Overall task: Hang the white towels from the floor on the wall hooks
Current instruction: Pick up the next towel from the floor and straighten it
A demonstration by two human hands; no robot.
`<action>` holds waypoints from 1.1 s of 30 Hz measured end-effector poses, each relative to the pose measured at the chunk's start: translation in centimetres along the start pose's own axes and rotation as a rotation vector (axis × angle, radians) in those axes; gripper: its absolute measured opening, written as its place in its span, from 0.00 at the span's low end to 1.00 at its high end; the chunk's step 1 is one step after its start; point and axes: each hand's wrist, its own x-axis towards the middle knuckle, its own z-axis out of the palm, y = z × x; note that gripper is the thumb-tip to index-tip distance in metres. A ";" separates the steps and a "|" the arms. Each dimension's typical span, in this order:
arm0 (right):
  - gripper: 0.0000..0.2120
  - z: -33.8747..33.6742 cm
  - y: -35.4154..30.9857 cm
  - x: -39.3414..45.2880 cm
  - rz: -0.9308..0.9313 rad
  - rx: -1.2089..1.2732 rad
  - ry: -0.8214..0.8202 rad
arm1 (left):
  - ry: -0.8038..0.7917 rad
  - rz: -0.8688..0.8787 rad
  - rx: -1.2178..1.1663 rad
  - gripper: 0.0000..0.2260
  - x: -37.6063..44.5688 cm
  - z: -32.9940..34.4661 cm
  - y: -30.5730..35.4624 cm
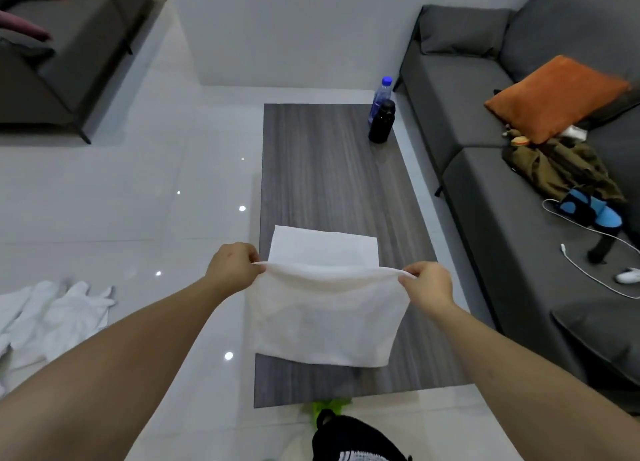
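A white towel (pixel 325 318) hangs stretched between my two hands above the near end of a wooden coffee table (pixel 322 169). My left hand (pixel 233 265) pinches its top left corner and my right hand (pixel 427 284) pinches its top right corner. Behind it a folded white towel (pixel 323 244) lies flat on the table. More crumpled white towels (pixel 52 318) lie in a heap on the glossy floor at the left. No wall hooks are in view.
A clear water bottle (pixel 381 97) and a black bottle (pixel 382 121) stand at the table's far right corner. A grey sofa (pixel 485 190) on the right carries an orange cushion (pixel 557 97), a bag and a white cable. Another sofa (pixel 59 55) stands far left.
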 end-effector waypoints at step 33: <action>0.11 27.3 8.1 0.7 1.256 1.126 -0.420 | -0.356 -1.259 -1.185 0.12 0.7 30.1 -2.2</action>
